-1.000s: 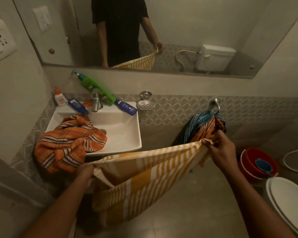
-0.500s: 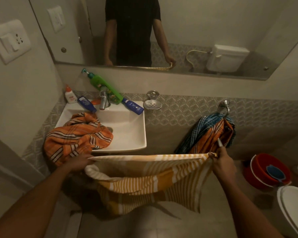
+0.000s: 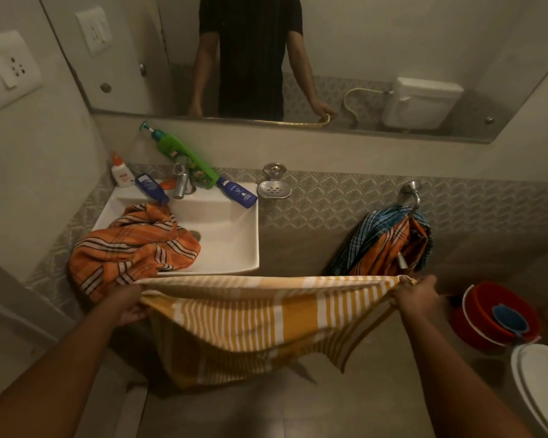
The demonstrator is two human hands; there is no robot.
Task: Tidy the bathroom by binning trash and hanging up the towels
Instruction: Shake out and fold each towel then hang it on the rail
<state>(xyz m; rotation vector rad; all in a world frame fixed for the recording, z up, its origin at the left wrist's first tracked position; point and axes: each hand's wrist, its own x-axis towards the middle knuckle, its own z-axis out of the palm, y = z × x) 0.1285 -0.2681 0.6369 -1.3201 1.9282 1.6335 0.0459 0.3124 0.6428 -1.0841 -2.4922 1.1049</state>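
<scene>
A yellow and white striped towel [image 3: 250,324] hangs stretched flat between my hands, in front of the sink. My left hand [image 3: 125,303] grips its left top corner below the sink's front edge. My right hand [image 3: 416,298] grips the right top corner, just under the wall ring. An orange checked towel [image 3: 130,248] lies crumpled over the left side of the white sink [image 3: 234,235]. On the chrome towel ring [image 3: 410,197] at the right hang a blue checked towel [image 3: 366,235] and an orange one [image 3: 385,251].
Bottles crowd the sink's back ledge: a green pump bottle [image 3: 184,159], two blue tubes [image 3: 238,192] and a small white bottle [image 3: 121,172]. An empty steel soap dish [image 3: 274,188] is fixed to the wall. A red bucket [image 3: 491,314] and the toilet lid [image 3: 541,384] stand at the right.
My hands have pulled apart and levelled, so the yellow striped towel is now stretched out straight. My right hand dropped slightly from the ring. The view shifted up a little.
</scene>
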